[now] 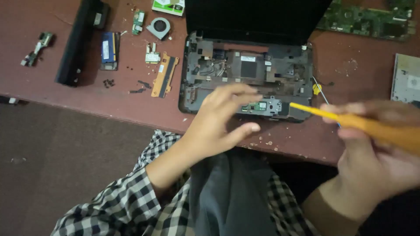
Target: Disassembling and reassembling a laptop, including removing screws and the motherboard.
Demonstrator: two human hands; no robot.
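Note:
An opened laptop base (247,70) with its bare frame and small boards lies on the reddish table, its dark screen tilted up behind. My left hand (218,122) hovers over the base's front edge, fingers spread and blurred, holding nothing. At the right, my right hand (376,153) grips a yellow-handled tool (350,122) whose tip points left toward the base's front right corner. A thin screwdriver with a yellow collar (318,89) lies beside that corner.
Left of the laptop lie a long black battery (78,41), a memory module (109,50), a small fan (158,27), an orange bracket (165,74), small boards and loose screws (108,82). A green motherboard (367,19) sits at the back right, a silver drive (407,78) at the right edge.

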